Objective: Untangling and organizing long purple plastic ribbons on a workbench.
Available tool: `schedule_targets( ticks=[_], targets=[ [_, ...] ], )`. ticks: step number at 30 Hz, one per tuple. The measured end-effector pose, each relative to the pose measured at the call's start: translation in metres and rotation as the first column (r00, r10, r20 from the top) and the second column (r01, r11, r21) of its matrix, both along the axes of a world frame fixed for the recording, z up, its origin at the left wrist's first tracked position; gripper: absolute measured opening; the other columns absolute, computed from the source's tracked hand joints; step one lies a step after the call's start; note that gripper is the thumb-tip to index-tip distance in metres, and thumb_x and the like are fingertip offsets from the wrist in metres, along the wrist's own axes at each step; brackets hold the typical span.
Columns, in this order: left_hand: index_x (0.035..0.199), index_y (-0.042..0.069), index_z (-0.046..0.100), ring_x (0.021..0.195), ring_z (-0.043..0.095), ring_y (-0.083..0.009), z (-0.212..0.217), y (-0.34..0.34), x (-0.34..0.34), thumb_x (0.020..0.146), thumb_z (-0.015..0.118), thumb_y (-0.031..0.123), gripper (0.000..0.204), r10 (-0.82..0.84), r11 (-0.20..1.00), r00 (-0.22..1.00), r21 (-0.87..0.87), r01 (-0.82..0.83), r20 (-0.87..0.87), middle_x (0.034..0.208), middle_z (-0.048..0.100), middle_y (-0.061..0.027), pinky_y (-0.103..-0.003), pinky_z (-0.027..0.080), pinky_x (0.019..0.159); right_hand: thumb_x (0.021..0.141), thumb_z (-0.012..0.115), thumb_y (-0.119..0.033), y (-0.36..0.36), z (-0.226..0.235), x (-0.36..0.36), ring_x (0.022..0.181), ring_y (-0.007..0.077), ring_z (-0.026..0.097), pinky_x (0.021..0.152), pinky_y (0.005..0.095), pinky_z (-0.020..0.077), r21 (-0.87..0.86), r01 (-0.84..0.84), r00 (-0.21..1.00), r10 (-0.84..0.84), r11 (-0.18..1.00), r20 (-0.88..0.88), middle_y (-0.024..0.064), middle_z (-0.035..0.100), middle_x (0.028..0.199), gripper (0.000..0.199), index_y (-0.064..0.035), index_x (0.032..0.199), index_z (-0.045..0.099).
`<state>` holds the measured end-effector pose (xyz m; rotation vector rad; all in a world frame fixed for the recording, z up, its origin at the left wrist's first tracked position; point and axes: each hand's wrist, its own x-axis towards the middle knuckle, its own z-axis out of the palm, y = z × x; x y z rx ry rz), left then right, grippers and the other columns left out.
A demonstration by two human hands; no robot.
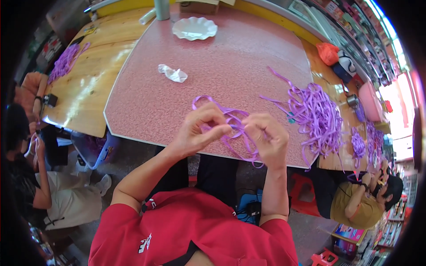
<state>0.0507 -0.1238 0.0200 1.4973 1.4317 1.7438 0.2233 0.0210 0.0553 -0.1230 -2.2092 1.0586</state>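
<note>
Over the near edge of the pink speckled table, my left hand pinches a purple ribbon between thumb and fingers. My right hand is closed on the same ribbon, a short way to the right, with the fingertips of both hands almost meeting. Loops of the ribbon hang around and below my fingers, down to the table's edge. Beside my right hand lies a large tangled heap of purple ribbons, with a couple of loose ends trailing to the left.
A crumpled white tissue and a white scalloped dish are on the pink tabletop. More purple ribbons lie on the wooden table at left. A blue plastic bin stands below it. People sit at left and right.
</note>
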Motion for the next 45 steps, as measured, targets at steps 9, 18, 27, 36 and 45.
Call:
schedule_targets(
  ticks=[9,18,27,36,45],
  targets=[
    [0.112,0.003,0.064,0.117,0.051,-0.0295,-0.044,0.025,-0.031,0.089,0.068,0.016,0.026,0.421,0.876,0.821,-0.061,-0.478,-0.386,0.118,0.055,-0.0138,-0.04,0.039,0.102,0.089,0.07,-0.01,0.141,-0.042,0.039,0.087,0.0144,0.064,0.08,0.026,0.0503,0.016,0.605,0.792,-0.604,0.796,0.093,0.0088,0.07,0.103,0.02,-0.0019,0.108,0.072],
    [0.113,0.004,0.063,0.119,0.05,-0.031,-0.05,0.026,-0.027,0.088,0.067,0.01,0.026,0.442,0.855,0.766,-0.039,-0.517,-0.466,0.122,0.053,-0.0147,-0.042,0.039,0.103,0.081,0.074,-0.02,0.134,-0.07,-0.031,0.101,0.0289,0.059,0.087,0.0402,0.0485,0.575,0.246,0.872,-0.437,0.78,0.221,0.0086,0.062,0.104,0.018,-0.0087,0.096,0.073],
    [0.113,0.003,0.063,0.119,0.05,-0.0308,-0.054,0.03,-0.024,0.087,0.067,0.007,0.026,0.45,0.865,0.813,-0.045,-0.5,-0.37,0.121,0.055,-0.0147,-0.042,0.039,0.103,0.089,0.065,-0.018,0.114,-0.075,-0.088,0.097,0.032,0.061,0.086,0.0414,0.0482,0.311,0.202,0.96,-0.251,0.929,0.126,0.0107,0.063,0.101,0.014,-0.0049,0.09,0.066],
    [0.109,0.003,0.064,0.116,0.052,-0.0313,-0.064,0.028,-0.034,0.088,0.067,0.008,0.022,0.48,0.861,0.837,-0.044,-0.507,-0.263,0.119,0.056,-0.0152,-0.042,0.04,0.101,0.084,0.071,-0.02,0.149,-0.047,-0.042,0.11,0.0338,0.061,0.095,0.0436,0.0483,0.495,0.173,0.836,-0.393,0.851,0.384,0.0133,0.066,0.117,0.023,-0.0055,0.102,0.071],
    [0.11,0.002,0.064,0.119,0.05,-0.0291,-0.062,0.025,-0.032,0.091,0.065,0.008,0.02,0.46,0.857,0.823,-0.077,-0.51,-0.334,0.121,0.054,-0.014,-0.039,0.039,0.104,0.086,0.068,-0.021,0.152,-0.086,-0.042,0.104,0.0286,0.059,0.09,0.0445,0.0442,0.652,0.34,0.776,-0.594,0.677,0.212,0.0082,0.066,0.104,0.015,-0.0079,0.094,0.068]
  ],
)
